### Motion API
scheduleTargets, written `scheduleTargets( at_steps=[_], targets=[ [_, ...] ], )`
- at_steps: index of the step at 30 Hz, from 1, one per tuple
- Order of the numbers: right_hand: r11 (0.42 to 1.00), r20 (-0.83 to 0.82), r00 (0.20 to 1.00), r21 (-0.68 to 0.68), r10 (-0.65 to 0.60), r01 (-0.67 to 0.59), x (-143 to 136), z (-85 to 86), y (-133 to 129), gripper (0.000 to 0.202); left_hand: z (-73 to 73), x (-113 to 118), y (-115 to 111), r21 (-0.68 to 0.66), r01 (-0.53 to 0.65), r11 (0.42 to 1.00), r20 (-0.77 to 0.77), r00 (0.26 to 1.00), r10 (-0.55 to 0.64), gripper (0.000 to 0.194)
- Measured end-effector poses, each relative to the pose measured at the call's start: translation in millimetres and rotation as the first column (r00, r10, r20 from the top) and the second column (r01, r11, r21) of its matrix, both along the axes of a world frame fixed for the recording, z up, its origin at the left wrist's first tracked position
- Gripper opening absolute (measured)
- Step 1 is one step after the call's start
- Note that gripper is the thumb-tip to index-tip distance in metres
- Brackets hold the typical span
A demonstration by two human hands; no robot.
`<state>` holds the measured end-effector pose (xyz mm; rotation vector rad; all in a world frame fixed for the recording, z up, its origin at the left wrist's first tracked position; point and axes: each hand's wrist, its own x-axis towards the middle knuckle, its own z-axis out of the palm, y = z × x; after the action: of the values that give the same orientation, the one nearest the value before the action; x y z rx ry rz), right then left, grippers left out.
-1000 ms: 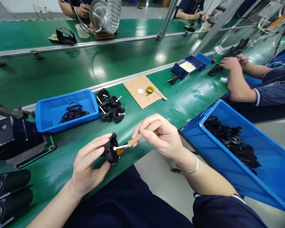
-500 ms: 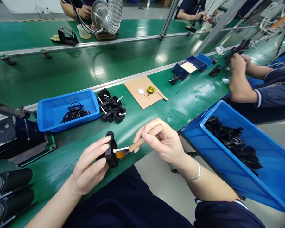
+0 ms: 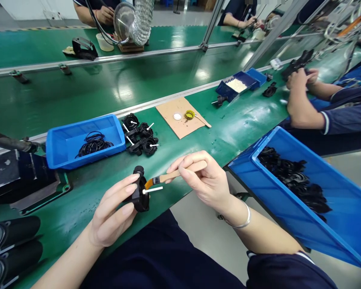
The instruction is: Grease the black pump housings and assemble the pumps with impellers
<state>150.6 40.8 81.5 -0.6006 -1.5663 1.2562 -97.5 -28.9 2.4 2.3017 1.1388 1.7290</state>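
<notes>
My left hand point(image 3: 116, 210) grips a round black plastic part point(image 3: 139, 197) by its outer side, its open face turned right. A white pin point(image 3: 153, 189) sticks out of the part's middle. In my right hand point(image 3: 203, 176) is a brush point(image 3: 171, 175) with a wooden handle, pinched between thumb and fingers. Its orange bristles touch the inside of the part, above the pin. Farther back, a brown board point(image 3: 175, 126) bears a yellow cap point(image 3: 189, 115), a white disc point(image 3: 177, 116) and a thin stick point(image 3: 203, 121).
A blue tray point(image 3: 55, 150) with black rings stands left, beside several black parts point(image 3: 144, 130) with white pins. A big blue bin point(image 3: 343, 224) of black parts is at right. A co-worker's hands point(image 3: 301, 80) are at the upper right; dark cylinders point(image 3: 21, 233) lie lower left.
The brush has moved from below the white pin to above it, its bristles now at the part's upper inside. On the far belt, two small parts have shifted right.
</notes>
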Motion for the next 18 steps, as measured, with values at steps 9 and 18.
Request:
scheduleTargets(
  at_steps=[9,18],
  targets=[
    [0.909,-0.135,0.984,-0.384,0.120,-0.164,-4,2.8,3,0.011,20.2,8,10,0.139,0.104,0.985,-0.124,0.989,-0.086,0.049],
    [0.961,-0.125,0.976,-0.236,-0.177,0.144,14,-10.8,33,0.009,12.9,28,8,-0.466,0.049,0.883,0.403,0.901,0.163,0.069]
  ],
)
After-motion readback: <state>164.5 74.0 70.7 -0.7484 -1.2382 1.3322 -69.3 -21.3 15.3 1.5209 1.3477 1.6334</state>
